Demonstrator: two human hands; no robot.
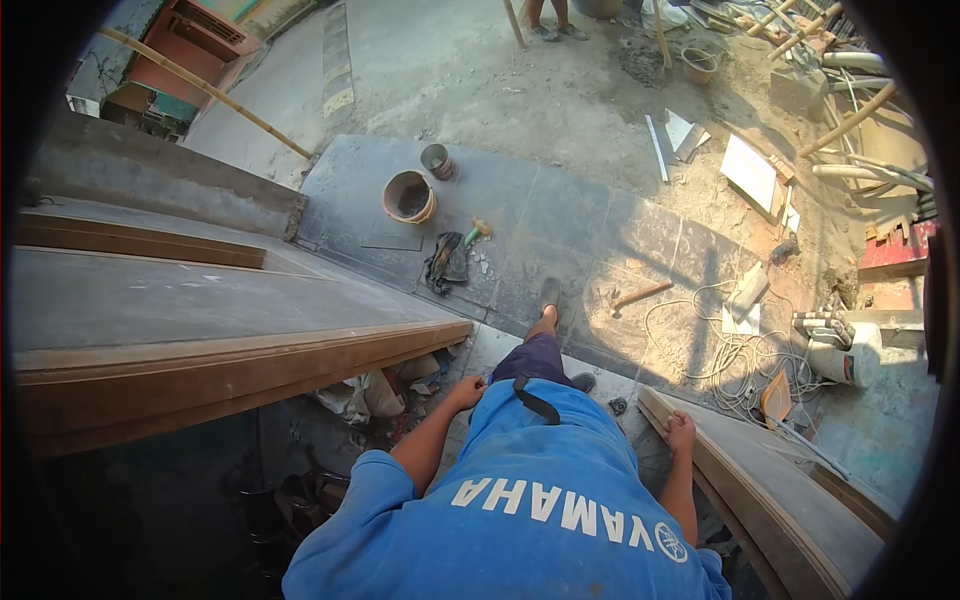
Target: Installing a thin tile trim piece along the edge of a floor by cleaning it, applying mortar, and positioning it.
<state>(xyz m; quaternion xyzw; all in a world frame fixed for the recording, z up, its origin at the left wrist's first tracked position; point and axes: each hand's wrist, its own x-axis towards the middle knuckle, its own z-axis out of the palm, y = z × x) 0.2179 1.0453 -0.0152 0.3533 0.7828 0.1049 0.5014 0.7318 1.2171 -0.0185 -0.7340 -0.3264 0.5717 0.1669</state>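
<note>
- Clock as seen in the head view, 12 at the top edge.
- Right hand point(680, 432): on the upper end of the right wooden frame point(745, 512). Fingers curled at the edge; cannot tell whether they grip or merely rest.
- Right frame: long axis about 11 to 5 o'clock, most of its length toward 5 from these fingers. Right hand touching; left well apart, across the body.
- Left hand point(467, 392): beside the blue shirt point(520, 470), near its hem. Fingers partly bent; cannot tell whether anything is held.
- Left wooden frame point(250, 372): end at 12 o'clock from the left hand, a gap between; length runs off toward 9.
- On the floor: hammer point(643, 294) between 11 and 12 from the right hand, handle toward 2; bucket point(428, 214) between 11 and 12 from the left, beyond reach, in my judgement.
</note>
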